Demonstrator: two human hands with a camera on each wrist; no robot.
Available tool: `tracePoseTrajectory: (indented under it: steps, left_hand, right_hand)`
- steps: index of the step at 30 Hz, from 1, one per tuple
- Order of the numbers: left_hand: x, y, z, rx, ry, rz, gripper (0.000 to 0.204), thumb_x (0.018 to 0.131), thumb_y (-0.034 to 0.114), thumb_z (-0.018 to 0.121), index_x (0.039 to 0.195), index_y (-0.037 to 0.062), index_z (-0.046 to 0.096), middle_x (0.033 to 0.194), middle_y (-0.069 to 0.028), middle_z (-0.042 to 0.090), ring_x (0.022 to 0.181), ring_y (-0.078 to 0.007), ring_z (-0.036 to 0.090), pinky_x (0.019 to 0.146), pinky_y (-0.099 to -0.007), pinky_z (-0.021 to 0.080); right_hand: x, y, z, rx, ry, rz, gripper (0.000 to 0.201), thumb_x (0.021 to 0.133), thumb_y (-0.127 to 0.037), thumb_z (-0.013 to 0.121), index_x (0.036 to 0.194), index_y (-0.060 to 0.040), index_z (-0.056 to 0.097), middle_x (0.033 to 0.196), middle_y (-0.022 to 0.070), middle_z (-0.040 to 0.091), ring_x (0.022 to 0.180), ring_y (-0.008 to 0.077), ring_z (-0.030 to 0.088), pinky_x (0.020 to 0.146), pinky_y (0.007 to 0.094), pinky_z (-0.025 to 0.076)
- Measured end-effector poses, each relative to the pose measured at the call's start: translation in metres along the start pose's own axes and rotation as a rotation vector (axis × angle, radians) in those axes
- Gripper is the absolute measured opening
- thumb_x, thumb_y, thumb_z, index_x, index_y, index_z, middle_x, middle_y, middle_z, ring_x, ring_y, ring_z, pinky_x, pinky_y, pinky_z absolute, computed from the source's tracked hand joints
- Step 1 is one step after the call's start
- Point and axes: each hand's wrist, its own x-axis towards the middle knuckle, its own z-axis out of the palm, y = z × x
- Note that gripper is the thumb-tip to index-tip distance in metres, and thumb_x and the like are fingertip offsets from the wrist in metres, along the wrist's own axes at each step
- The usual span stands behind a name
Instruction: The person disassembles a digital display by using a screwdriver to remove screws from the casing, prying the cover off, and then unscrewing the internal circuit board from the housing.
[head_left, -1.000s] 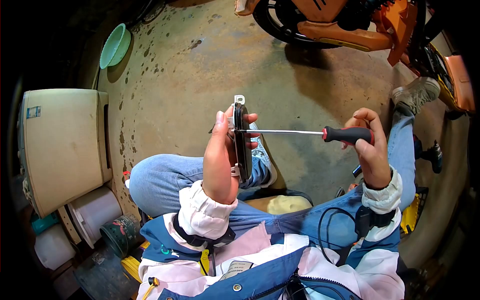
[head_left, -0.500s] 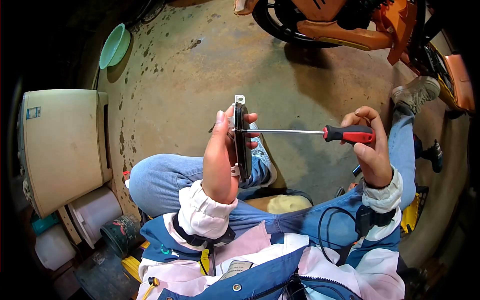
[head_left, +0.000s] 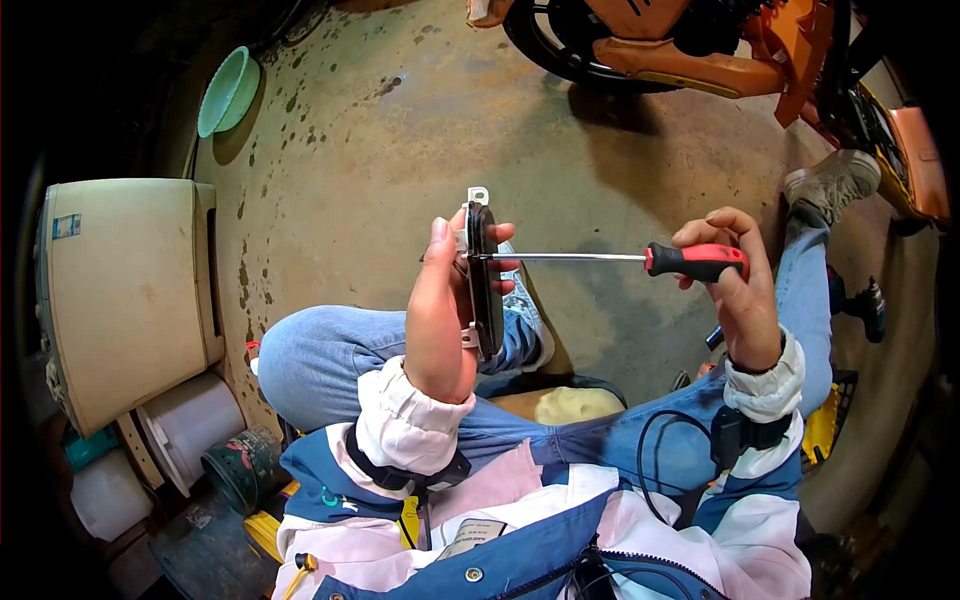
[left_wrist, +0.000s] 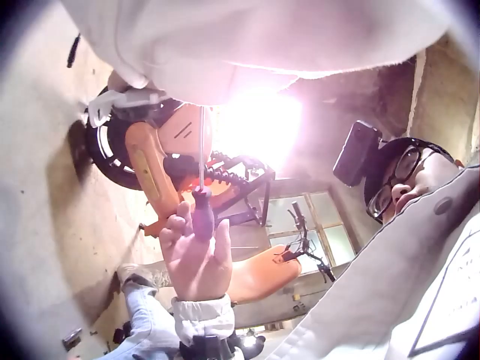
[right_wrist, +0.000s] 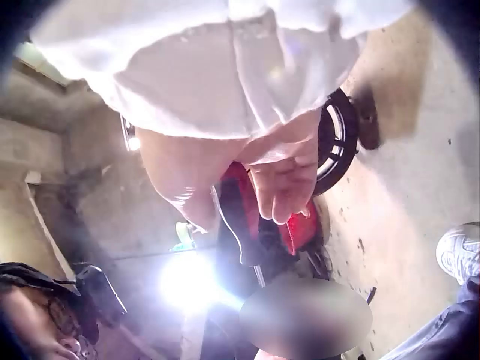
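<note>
My left hand point(head_left: 435, 310) grips a slim black oblong part point(head_left: 486, 310) on edge, thumb on the near side and fingertips showing past the far side. Pale bracket tabs stick out at its upper and lower ends. From the right, a screwdriver point(head_left: 700, 262) with a red and black handle points level at the part, its tip at the part's face. My right hand point(head_left: 745, 300) holds that handle between thumb and fingers. In the left wrist view the screwdriver handle point(left_wrist: 202, 214) stands against the right palm; the part is hidden there by the sleeve.
An orange motorbike point(head_left: 690, 70) stands ahead to the right. A green basin point(head_left: 230, 92) is at the far left, above a beige appliance point(head_left: 130, 290) and several buckets point(head_left: 190, 430). A power drill point(head_left: 865, 308) lies right of my leg. A cable point(head_left: 645, 455) hangs by my right sleeve.
The screwdriver handle has turned, showing its red side on top now. My right fingers have shifted around it. The part and screwdriver have risen very slightly in view.
</note>
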Motion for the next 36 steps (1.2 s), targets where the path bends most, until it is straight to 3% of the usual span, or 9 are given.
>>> tracePoseTrajectory:
  steps: [5,6,8,11,12,16,20,25,36]
  left_hand:
    - [-0.001,0.000,0.001,0.012,-0.004,0.006,0.060,0.109,0.048,0.035,0.148,0.0045,0.043,0.121,-0.0088,0.065,0.095,-0.0150,0.061,0.085,-0.0291,0.050]
    - [0.000,0.000,0.001,0.010,-0.010,0.008,0.060,0.109,0.048,0.035,0.148,0.0043,0.043,0.121,-0.0089,0.065,0.095,-0.0150,0.061,0.085,-0.0291,0.050]
    - [0.001,-0.002,0.000,0.005,0.005,0.018,0.058,0.109,0.047,0.034,0.143,0.0027,0.047,0.121,-0.0125,0.066,0.096,-0.0176,0.063,0.085,-0.0305,0.052]
    - [0.001,-0.002,0.000,0.005,0.024,0.027,0.057,0.109,0.046,0.034,0.138,0.0008,0.052,0.122,-0.0160,0.067,0.097,-0.0204,0.066,0.085,-0.0318,0.054]
    - [0.001,-0.002,0.000,0.008,0.027,0.027,0.057,0.109,0.046,0.034,0.138,0.0006,0.052,0.122,-0.0159,0.067,0.097,-0.0204,0.066,0.085,-0.0319,0.054]
    - [0.000,-0.001,0.001,0.014,0.028,0.028,0.057,0.109,0.046,0.034,0.138,0.0005,0.052,0.122,-0.0158,0.067,0.097,-0.0203,0.066,0.085,-0.0319,0.055]
    - [0.000,-0.001,0.001,0.009,0.021,0.023,0.057,0.109,0.046,0.034,0.137,0.0007,0.052,0.122,-0.0157,0.067,0.097,-0.0201,0.066,0.085,-0.0319,0.055]
    - [0.000,-0.002,0.001,0.000,0.019,0.026,0.057,0.109,0.046,0.034,0.138,0.0010,0.052,0.122,-0.0155,0.067,0.097,-0.0200,0.066,0.086,-0.0321,0.054]
    - [0.000,-0.001,0.002,0.011,0.026,0.017,0.057,0.109,0.046,0.033,0.137,0.0014,0.053,0.122,-0.0155,0.068,0.096,-0.0201,0.066,0.085,-0.0323,0.054]
  right_hand:
    - [-0.001,-0.013,-0.013,0.058,0.056,0.485,0.066,0.086,-0.039,0.071,0.134,-0.0039,0.043,0.107,0.0109,0.060,0.090,0.0152,0.057,0.082,0.0301,0.049]
    - [-0.002,-0.008,-0.017,0.058,0.056,0.486,0.066,0.086,-0.039,0.071,0.134,-0.0039,0.043,0.107,0.0109,0.060,0.090,0.0152,0.057,0.082,0.0301,0.049]
    - [-0.003,0.006,-0.020,-0.013,-0.042,0.156,0.063,0.087,-0.038,0.069,0.134,-0.0043,0.043,0.107,0.0109,0.061,0.090,0.0155,0.057,0.083,0.0302,0.049]
    - [0.000,0.001,-0.005,-0.026,0.025,0.060,0.064,0.084,-0.036,0.069,0.133,-0.0044,0.043,0.109,0.0112,0.061,0.093,0.0161,0.058,0.084,0.0305,0.049]
    - [0.000,0.002,-0.006,-0.064,-0.007,0.029,0.062,0.092,-0.043,0.065,0.135,-0.0045,0.042,0.112,0.0125,0.061,0.094,0.0162,0.060,0.086,0.0306,0.050]
    - [0.000,0.001,-0.009,-0.002,-0.028,0.163,0.066,0.103,-0.059,0.043,0.138,-0.0029,0.040,0.109,0.0115,0.060,0.096,0.0163,0.060,0.084,0.0289,0.049]
    - [-0.003,-0.004,-0.018,-0.003,-0.038,0.315,0.062,0.102,-0.052,0.051,0.137,-0.0029,0.040,0.102,0.0106,0.060,0.093,0.0158,0.059,0.083,0.0266,0.048]
    - [-0.001,0.004,-0.010,0.090,-0.045,0.063,0.053,0.090,-0.025,0.057,0.136,-0.0040,0.040,0.110,0.0116,0.059,0.096,0.0147,0.057,0.086,0.0294,0.049]
    - [-0.005,0.001,-0.023,-0.001,-0.043,0.320,0.055,0.103,-0.051,0.051,0.134,-0.0053,0.043,0.106,0.0103,0.060,0.094,0.0149,0.058,0.082,0.0279,0.048]
